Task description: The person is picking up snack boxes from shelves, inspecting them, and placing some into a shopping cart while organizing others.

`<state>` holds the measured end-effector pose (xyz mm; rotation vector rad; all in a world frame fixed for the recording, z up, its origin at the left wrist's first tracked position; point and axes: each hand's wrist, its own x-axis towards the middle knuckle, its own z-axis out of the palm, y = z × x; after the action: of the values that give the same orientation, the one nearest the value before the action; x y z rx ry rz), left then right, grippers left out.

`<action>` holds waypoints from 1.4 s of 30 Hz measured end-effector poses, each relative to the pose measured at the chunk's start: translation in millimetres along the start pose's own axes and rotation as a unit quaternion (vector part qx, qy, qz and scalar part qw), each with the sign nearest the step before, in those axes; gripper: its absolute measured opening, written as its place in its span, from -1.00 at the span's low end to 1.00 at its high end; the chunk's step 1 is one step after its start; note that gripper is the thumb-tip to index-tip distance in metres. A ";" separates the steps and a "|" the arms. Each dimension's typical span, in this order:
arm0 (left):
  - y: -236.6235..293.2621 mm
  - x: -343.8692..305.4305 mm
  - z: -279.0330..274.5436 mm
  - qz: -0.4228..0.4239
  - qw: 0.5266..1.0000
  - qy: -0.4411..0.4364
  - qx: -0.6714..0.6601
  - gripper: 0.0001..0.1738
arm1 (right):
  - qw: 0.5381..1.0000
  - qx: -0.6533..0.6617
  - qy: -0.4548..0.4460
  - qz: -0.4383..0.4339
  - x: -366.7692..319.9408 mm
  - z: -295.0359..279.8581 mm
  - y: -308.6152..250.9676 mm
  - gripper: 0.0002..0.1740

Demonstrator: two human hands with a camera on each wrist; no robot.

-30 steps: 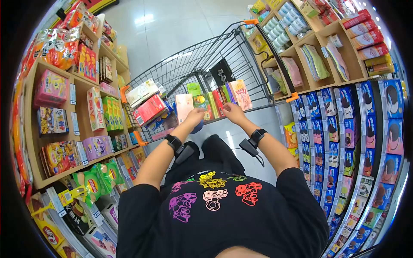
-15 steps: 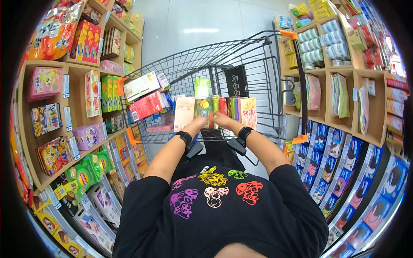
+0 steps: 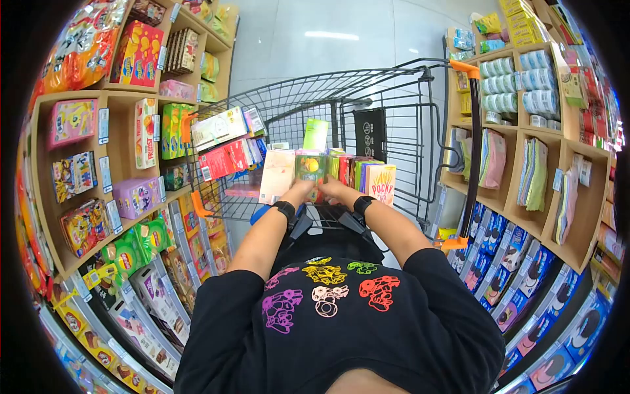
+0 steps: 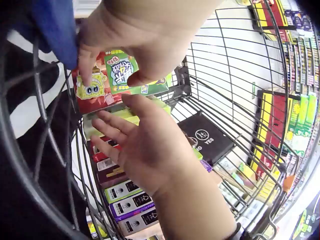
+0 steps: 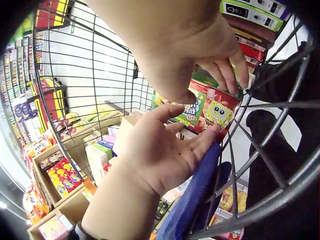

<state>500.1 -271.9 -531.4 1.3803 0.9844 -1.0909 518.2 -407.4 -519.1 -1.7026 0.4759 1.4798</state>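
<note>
A red-and-green cartoon box (image 4: 120, 67) stands in a row of snack boxes in the cart, between my two hands. My left hand (image 3: 301, 189) is at one side of it, thumb and fingertips touching the box. From the other side my right hand (image 3: 332, 190) reaches in, its fingers mostly straight along the edge. In the left wrist view the right palm shows, held beside a light green box. A pale pink box (image 3: 278, 174) is left of my left hand. A Pocky box (image 3: 382, 182) ends the row on the right.
The wire shopping cart (image 3: 407, 138) surrounds the row, with an orange-ended handle on the right. Red boxes (image 3: 226, 159) and a white box (image 3: 218, 128) are piled at its left. Shelves (image 3: 108, 157) flank both sides. A black sign (image 3: 371, 134) hangs inside the cart.
My right hand has moved left from the red boxes to the cartoon box, and my left hand has moved in from the pale pink one. The head view has shifted.
</note>
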 end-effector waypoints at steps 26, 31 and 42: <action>-32.0 8.3 15.5 0.122 0.983 0.132 0.029 -0.70 | 0.921 0.391 -0.004 0.005 -14.9 22.3 -14.4 -0.56; -9.3 -61.5 15.4 0.282 0.918 0.205 0.192 -0.43 | 0.886 0.450 0.015 -0.114 5.2 25.4 6.1 -0.42; -10.2 -295.6 -19.1 0.587 0.672 0.244 0.380 -0.24 | 0.789 0.409 0.063 -0.453 -191.0 51.5 -61.9 -0.35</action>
<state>421.1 -249.0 -246.7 2.5023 -0.2813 -0.0254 484.6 -373.1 -317.5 -1.0296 0.2294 0.3356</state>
